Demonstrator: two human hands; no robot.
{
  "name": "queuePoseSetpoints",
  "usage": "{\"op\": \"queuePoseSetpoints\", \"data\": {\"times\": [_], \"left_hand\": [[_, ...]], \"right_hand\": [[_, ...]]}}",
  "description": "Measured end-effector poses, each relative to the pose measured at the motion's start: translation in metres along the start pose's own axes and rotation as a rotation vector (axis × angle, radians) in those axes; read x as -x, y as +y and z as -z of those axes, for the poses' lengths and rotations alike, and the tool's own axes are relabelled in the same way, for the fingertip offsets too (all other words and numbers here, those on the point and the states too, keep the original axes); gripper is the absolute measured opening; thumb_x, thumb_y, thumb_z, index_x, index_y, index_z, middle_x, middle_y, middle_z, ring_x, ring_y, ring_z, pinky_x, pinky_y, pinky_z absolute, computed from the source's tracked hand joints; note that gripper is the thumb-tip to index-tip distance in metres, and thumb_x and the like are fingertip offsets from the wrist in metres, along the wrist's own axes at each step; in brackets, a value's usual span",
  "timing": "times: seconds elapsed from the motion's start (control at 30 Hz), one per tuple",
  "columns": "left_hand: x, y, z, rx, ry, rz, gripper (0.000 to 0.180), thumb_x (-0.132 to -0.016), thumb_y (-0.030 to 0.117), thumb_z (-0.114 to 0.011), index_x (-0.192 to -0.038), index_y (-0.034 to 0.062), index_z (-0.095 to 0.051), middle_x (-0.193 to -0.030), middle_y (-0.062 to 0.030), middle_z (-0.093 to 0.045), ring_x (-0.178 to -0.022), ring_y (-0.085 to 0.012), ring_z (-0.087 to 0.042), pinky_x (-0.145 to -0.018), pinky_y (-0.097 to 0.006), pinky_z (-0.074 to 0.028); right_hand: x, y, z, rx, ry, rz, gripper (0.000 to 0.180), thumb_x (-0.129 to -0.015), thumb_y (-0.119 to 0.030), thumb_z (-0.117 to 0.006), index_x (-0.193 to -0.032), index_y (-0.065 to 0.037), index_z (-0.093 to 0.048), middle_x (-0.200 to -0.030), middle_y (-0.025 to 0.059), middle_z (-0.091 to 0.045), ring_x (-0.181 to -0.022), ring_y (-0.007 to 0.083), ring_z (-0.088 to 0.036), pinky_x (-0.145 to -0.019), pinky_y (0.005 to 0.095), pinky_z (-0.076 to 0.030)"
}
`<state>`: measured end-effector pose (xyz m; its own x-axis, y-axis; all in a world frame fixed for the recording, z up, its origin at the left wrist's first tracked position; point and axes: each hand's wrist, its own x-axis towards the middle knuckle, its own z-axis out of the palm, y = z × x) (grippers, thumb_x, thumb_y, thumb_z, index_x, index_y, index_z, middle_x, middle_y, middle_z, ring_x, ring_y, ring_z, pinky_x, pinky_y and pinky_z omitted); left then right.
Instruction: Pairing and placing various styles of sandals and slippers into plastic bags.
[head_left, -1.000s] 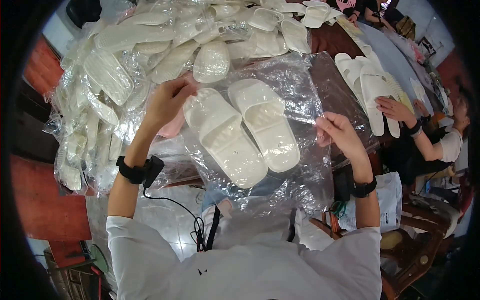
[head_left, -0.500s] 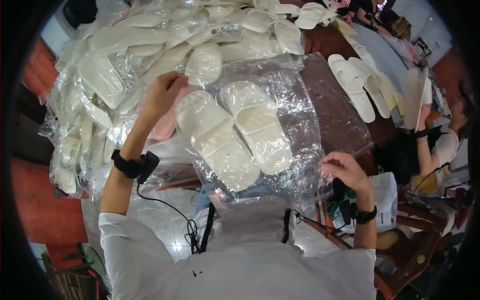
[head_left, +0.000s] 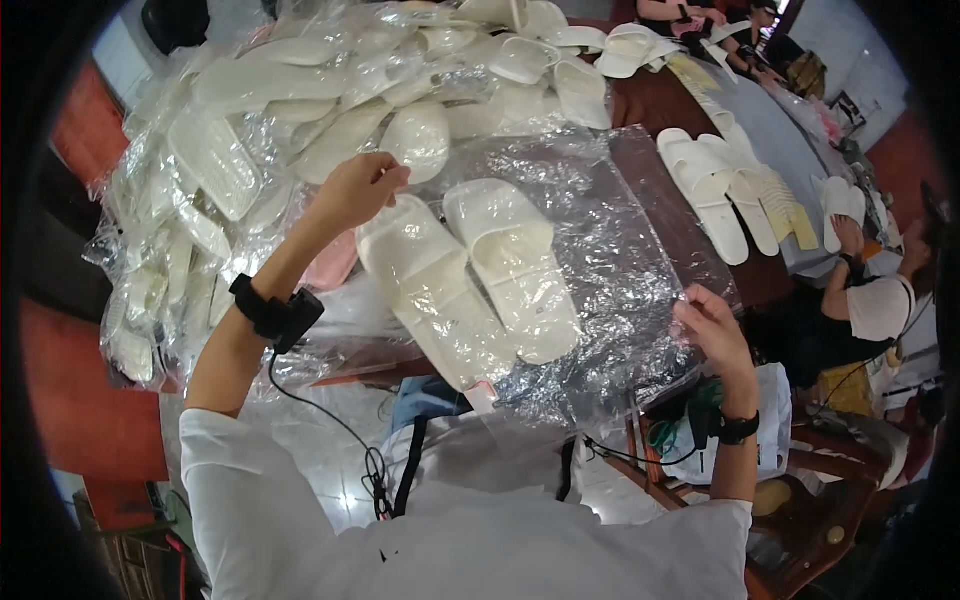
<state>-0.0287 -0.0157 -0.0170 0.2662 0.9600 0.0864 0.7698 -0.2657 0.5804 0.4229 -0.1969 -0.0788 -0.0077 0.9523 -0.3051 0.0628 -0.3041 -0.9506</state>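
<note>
A clear plastic bag [head_left: 630, 275] lies spread in front of me with a pair of white slide slippers [head_left: 515, 270] in its left part. My left hand [head_left: 362, 188] is closed at the bag's upper left, by the toe of the left slipper, its fingers pinched together. My right hand [head_left: 712, 325] pinches the bag's right edge between thumb and fingers. A small pale tag [head_left: 481, 396] shows at the heel of the left slipper. Part of a pink slipper [head_left: 332, 262] shows beside my left wrist.
A big heap of bagged white slippers [head_left: 220, 165] covers the table's left and far side. Unbagged white slippers [head_left: 705, 190] lie at the right on the dark brown tabletop [head_left: 645, 90]. At the far right a co-worker's hand [head_left: 848, 235] touches a white slipper. A wooden chair [head_left: 830, 500] stands lower right.
My right hand has moved right and slightly up, drawing the bag's right edge wider. My left hand has shifted a little right. The co-worker's slipper has been lowered to the table.
</note>
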Motion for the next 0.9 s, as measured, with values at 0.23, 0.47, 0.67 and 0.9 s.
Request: {"op": "queuePoseSetpoints", "data": {"times": [0.23,0.47,0.67,0.9], "left_hand": [[-0.03,0.022,-0.013,-0.12,0.056,-0.158,0.028,-0.084,0.027,-0.065,-0.1,0.004,-0.064,-0.074,-0.0137,-0.066,-0.067,-0.0313,-0.063,-0.064,-0.042,-0.049],[-0.018,0.056,-0.054,-0.322,0.257,-0.461,0.05,-0.08,0.028,-0.07,-0.122,0.0082,-0.052,-0.115,-0.0187,-0.052,-0.105,-0.0382,-0.049,-0.09,-0.048,-0.041],[0.013,0.061,-0.059,-0.291,-0.05,-0.46,0.056,-0.08,0.027,-0.07,-0.127,0.0067,-0.049,-0.113,-0.0194,-0.052,-0.103,-0.0388,-0.048,-0.092,-0.047,-0.039],[-0.021,0.068,-0.043,-0.134,-0.395,-0.25,0.06,-0.082,0.037,-0.069,-0.128,0.0032,-0.049,-0.119,-0.0219,-0.054,-0.115,-0.0364,-0.051,-0.098,-0.045,-0.042]], "right_hand": [[-0.023,-0.005,0.028,0.133,0.151,0.001,0.015,-0.091,-0.021,-0.066,-0.093,-0.008,-0.058,-0.076,-0.0022,-0.059,-0.061,0.0065,-0.058,-0.05,0.0196,-0.045],[-0.063,0.018,0.077,0.243,0.353,0.101,0.023,-0.089,-0.018,-0.067,-0.101,-0.001,-0.058,-0.074,0.0002,-0.059,-0.057,0.0067,-0.054,-0.045,0.0216,-0.04],[-0.066,0.033,0.103,0.612,0.526,0.175,0.023,-0.085,-0.015,-0.068,-0.099,0.001,-0.058,-0.077,0.007,-0.061,-0.059,0.0121,-0.057,-0.047,0.0272,-0.045],[-0.028,0.015,0.131,0.533,0.356,0.207,0.013,-0.086,-0.008,-0.065,-0.093,0.001,-0.058,-0.068,0.0036,-0.059,-0.059,0.0097,-0.054,-0.051,0.0255,-0.042]]}}
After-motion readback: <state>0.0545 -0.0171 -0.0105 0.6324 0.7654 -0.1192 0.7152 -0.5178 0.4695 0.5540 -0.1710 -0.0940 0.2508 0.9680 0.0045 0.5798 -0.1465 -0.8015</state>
